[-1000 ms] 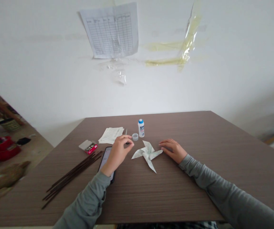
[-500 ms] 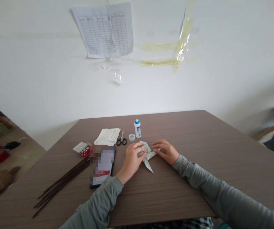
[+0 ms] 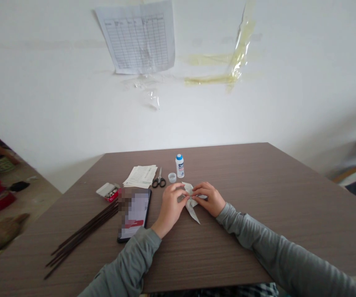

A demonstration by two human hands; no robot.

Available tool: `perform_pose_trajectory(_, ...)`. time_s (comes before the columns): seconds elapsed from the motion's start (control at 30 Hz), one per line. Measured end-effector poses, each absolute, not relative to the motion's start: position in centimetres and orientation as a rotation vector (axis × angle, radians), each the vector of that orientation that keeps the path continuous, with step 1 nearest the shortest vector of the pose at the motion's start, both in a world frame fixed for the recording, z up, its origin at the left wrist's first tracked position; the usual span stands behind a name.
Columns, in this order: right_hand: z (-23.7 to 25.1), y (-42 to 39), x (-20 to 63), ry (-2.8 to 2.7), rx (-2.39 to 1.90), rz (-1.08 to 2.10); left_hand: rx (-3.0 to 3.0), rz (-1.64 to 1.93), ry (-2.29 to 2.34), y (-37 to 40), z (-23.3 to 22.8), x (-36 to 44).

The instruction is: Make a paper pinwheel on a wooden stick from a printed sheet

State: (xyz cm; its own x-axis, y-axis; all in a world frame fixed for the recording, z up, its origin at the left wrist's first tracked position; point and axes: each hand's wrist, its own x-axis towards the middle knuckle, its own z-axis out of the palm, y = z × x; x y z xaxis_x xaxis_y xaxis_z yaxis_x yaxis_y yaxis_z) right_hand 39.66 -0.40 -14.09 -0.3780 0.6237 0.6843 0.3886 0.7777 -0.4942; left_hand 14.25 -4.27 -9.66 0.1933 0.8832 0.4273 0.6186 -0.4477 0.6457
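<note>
Bench [image 3: 258, 214] filled most of the view, brown and wood-grained. Near its middle lay a folded paper pinwheel [image 3: 193, 208], flat on the surface, with both hands on it. The left hand [image 3: 172, 204] pinched one vane between thumb and fingers; the right hand [image 3: 207, 198] pinched the opposite side. Paper that thin looked light, limp and easily creased, best held by its folded edges. Behind stood a glue bottle [image 3: 179, 165], beside scissors [image 3: 158, 180].

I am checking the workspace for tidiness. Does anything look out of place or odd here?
On the table little stands out: the glue bottle stands upright with its clear cap off beside it. On the wall, yellowed tape strips hang loose and peeling, holding nothing.
</note>
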Motion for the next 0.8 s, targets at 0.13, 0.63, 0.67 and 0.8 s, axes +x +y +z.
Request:
perform_pose_trajectory(0.13, -14.0, -0.34, 39.78, -2.015, -0.775, 0.339, 2.15, 1.07, 1.449, -4.26, -9.37, 14.32)
perform_pose_trajectory(0.63, -13.64, -0.63, 39.92, -1.972, -0.724, 0.311, 2.208, 1.202, 1.513, -4.12, -9.99, 14.47)
perform_pose_trajectory(0.67, -13.65, -0.63, 40.04, -1.972, -0.74, 0.325, 2.217, 1.201, 1.538, -4.07, -9.95, 14.4)
perform_pose_trajectory(0.8, -13.75, -0.64, 40.44, -1.976, -0.786, 0.376, 2.23, 1.179, 1.653, -4.2, -9.63, 14.49)
